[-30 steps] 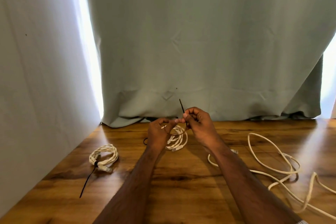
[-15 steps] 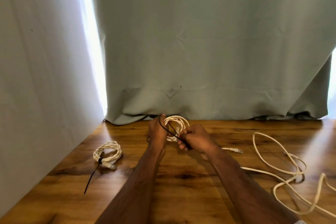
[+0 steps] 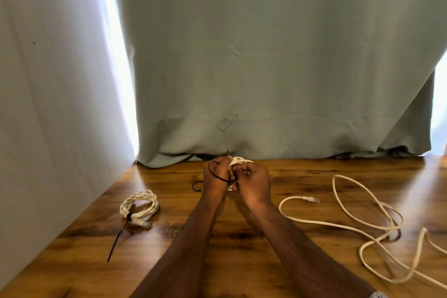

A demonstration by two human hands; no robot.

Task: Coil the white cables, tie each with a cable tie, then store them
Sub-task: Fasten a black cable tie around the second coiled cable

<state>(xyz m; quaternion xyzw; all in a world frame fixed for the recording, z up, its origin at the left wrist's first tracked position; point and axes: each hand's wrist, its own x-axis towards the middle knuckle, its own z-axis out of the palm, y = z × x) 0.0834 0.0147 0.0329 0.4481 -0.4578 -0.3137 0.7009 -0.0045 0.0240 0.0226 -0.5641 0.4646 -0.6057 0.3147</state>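
my left hand (image 3: 215, 176) and right hand (image 3: 254, 182) both clamped on the white coil (image 3: 238, 161) with a black tie (image 3: 219, 175) looping it, above the worktop (image 3: 242, 249) | tied coil (image 3: 140, 207) sits left | loose cable (image 3: 350, 222) sprawls right

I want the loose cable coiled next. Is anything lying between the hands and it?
Nothing visible: bare table lies between the right hand and the loose cable. Both hands are busy holding the coil.

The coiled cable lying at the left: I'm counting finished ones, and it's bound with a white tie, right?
Not quite. The head view shows the coiled cable at the left bound with a black tie, not a white one; its long tail trails across the table.
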